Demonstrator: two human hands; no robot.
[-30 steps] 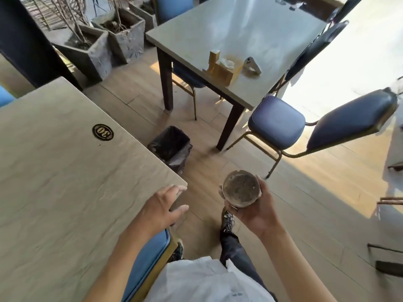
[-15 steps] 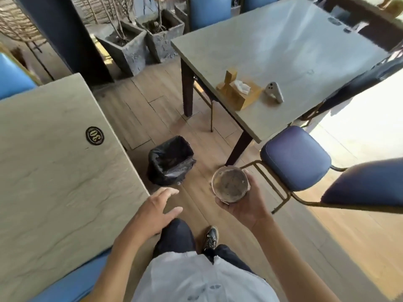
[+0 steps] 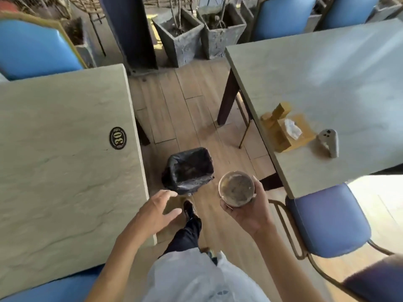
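Ashtray (image 3: 236, 188) level in my right hand (image 3: 250, 213), fingers curled round its underside and rim. Bin (image 3: 188, 170) at its 10 o'clock, not underneath. Left hand (image 3: 156, 212) empty, fingers spread. Risk: if I tip early, ash hits the floor (image 3: 170, 101).

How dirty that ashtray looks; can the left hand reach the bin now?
Probably yes, stooping: the left hand is open and empty, and nothing lies between it and the bin.

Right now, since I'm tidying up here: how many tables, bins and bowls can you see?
Tables: 2
Bin: 1
Bowl, held in the right hand: 1
Total: 4
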